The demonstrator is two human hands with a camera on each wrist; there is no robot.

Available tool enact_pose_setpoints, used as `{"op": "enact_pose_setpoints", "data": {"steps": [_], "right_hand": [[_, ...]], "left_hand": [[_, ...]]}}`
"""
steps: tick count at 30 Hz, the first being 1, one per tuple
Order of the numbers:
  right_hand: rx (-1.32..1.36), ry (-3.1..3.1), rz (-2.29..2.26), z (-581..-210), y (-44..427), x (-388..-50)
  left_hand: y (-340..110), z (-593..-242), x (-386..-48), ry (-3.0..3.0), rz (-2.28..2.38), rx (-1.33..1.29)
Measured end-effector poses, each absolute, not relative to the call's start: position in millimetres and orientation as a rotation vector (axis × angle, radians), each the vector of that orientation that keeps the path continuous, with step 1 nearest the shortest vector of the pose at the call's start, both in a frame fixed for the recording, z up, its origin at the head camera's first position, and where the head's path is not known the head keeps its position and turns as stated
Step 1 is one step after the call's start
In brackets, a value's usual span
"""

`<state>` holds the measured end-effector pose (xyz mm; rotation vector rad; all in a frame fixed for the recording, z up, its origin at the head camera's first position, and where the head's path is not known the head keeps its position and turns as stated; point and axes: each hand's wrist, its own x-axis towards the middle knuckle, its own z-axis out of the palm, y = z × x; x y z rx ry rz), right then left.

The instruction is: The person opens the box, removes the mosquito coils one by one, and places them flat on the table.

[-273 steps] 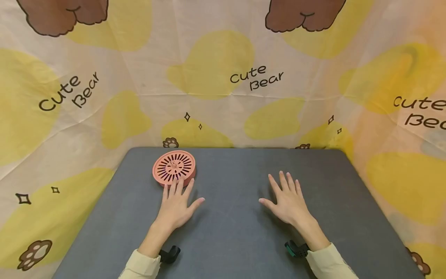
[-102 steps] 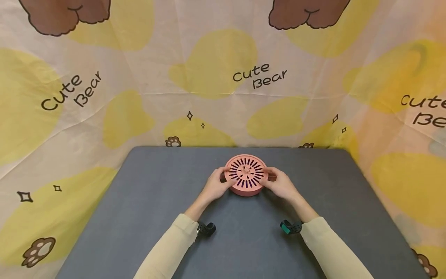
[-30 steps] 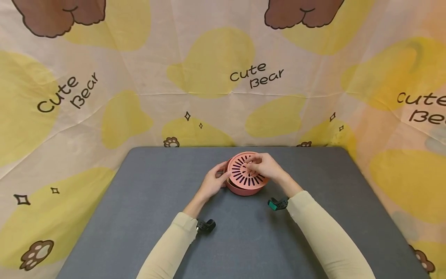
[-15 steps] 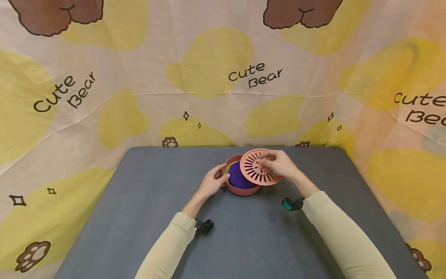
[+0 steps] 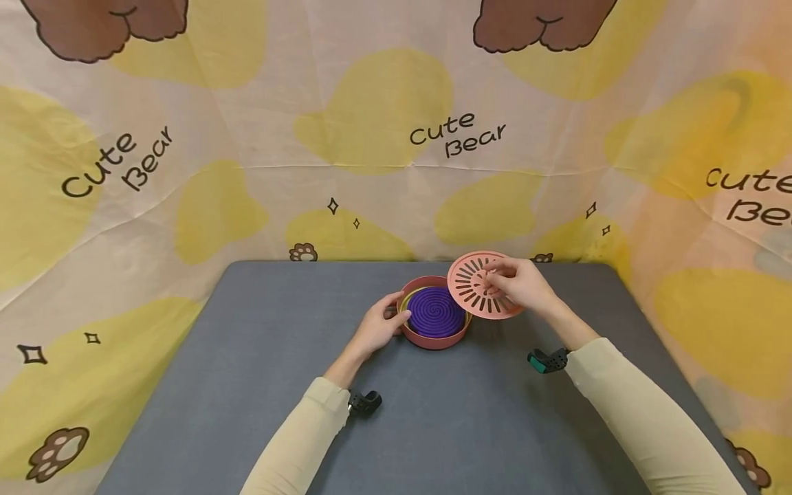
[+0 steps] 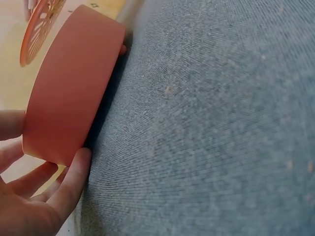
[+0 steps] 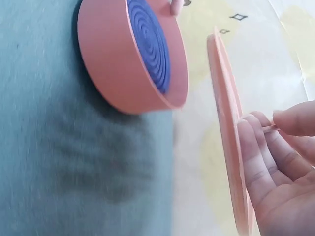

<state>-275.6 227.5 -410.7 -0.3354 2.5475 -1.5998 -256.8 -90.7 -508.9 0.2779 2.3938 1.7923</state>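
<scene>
A round pink mosquito coil box (image 5: 436, 343) stands on the table with its top off. Inside it lies a flat purple spiral, which looks like a mosquito coil (image 5: 436, 313), with a yellow edge showing around it. My left hand (image 5: 375, 328) grips the box's left side, thumb at the rim and fingers along the wall (image 6: 74, 83). Up and to the right of the box, my right hand (image 5: 527, 285) pinches the small knob of the slotted pink lid (image 5: 469, 289). The lid hangs tilted in the air, apart from the box in the right wrist view.
The grey table (image 5: 322, 426) has its far edge just behind the box. A patterned cloth (image 5: 371, 124) hangs behind and at both sides. Each wrist wears a black strap mount (image 5: 365, 403).
My right hand has lifted the lid off the box and carried it up and right, uncovering the purple coil. My left hand stays at the box. Earlier, the box was brought from the left.
</scene>
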Motion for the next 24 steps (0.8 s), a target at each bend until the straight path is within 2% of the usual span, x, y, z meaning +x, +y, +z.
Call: {"op": "enact_pose_setpoints", "data": {"steps": [13, 24], "right_hand": [[-0.266, 2.617, -1.715, -418.2, 251.9, -293.7], [-0.127, 2.522, -1.915, -452.5, 255.4, -318.7]], "left_hand": [[-90.7, -509.7, -255.9, 2.413, 1.785, 0.267], [-89.6, -512.1, -258.6, 2.419, 1.792, 0.28]]}}
